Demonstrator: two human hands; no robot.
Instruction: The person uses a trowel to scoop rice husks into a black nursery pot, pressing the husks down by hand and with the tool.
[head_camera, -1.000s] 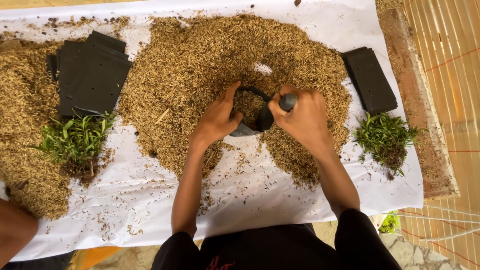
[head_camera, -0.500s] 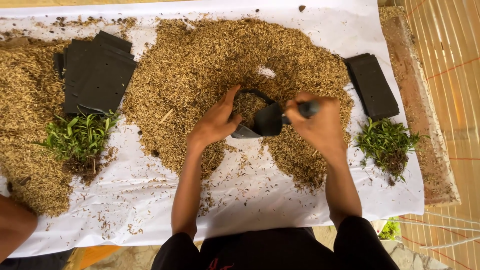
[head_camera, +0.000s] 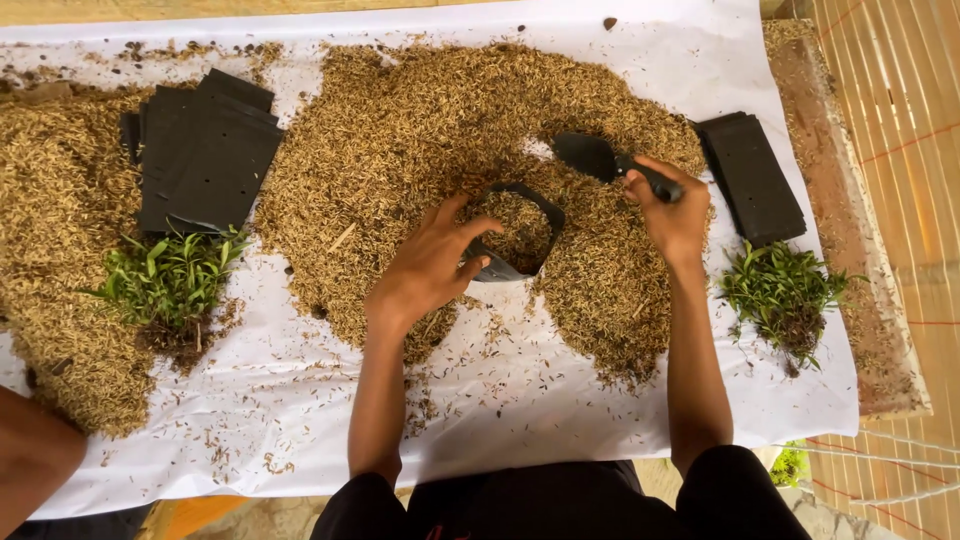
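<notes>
My left hand (head_camera: 428, 262) grips the rim of a small black grow bag (head_camera: 520, 232) that stands open in a pile of rice husk (head_camera: 420, 140) and is nearly full of husk. My right hand (head_camera: 672, 212) holds a black scoop (head_camera: 598, 158) by its handle, lifted just above the husk to the right of the bag. The scoop's blade points left and looks empty.
Stacks of flat black bags lie at the left (head_camera: 205, 150) and right (head_camera: 750, 175). Bunches of green seedlings sit at the left (head_camera: 165, 280) and right (head_camera: 780, 295). A second husk heap (head_camera: 50, 250) covers the far left of the white sheet (head_camera: 520, 400). Another person's arm (head_camera: 30, 460) shows at bottom left.
My right hand has lifted the scoop out of the bag and swung it up to the right. My left hand has stayed on the bag's rim.
</notes>
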